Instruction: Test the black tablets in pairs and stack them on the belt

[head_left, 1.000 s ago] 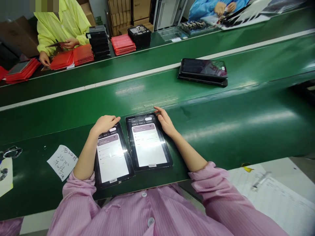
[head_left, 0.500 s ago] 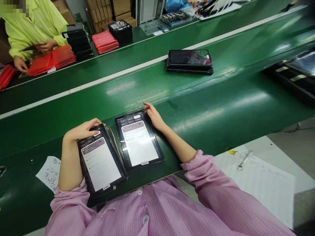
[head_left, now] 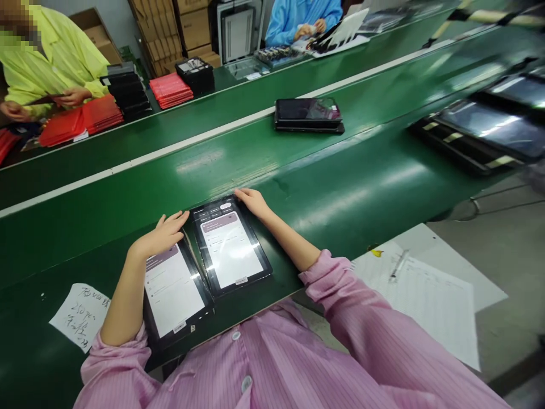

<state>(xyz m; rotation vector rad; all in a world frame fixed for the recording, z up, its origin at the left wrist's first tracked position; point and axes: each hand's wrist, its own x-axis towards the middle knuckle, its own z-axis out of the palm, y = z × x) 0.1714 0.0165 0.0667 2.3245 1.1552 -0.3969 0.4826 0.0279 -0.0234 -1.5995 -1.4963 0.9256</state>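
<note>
Two black tablets with lit white screens lie side by side before me. My left hand [head_left: 164,234] stretches flat over the top of the left tablet [head_left: 176,295], its fingers spread and hiding that tablet's upper end. Its fingertips reach the top left corner of the right tablet [head_left: 234,250]. At the opposite top corner, my right hand [head_left: 253,203] has its fingers together on the right tablet's edge; its fingertips are partly hidden.
Stacked black tablets [head_left: 309,115] lie on the green belt ahead. More dark devices [head_left: 481,130] are at the right. A handwritten note [head_left: 79,315] lies left, printed sheets [head_left: 438,301] lower right. Across the belt, two people work beside red pouches [head_left: 170,90] and black stacks.
My left hand has lifted its thumb off the left tablet's screen and spread rightward toward the right tablet. My right hand stays at the right tablet's top corner. The camera view has shifted.
</note>
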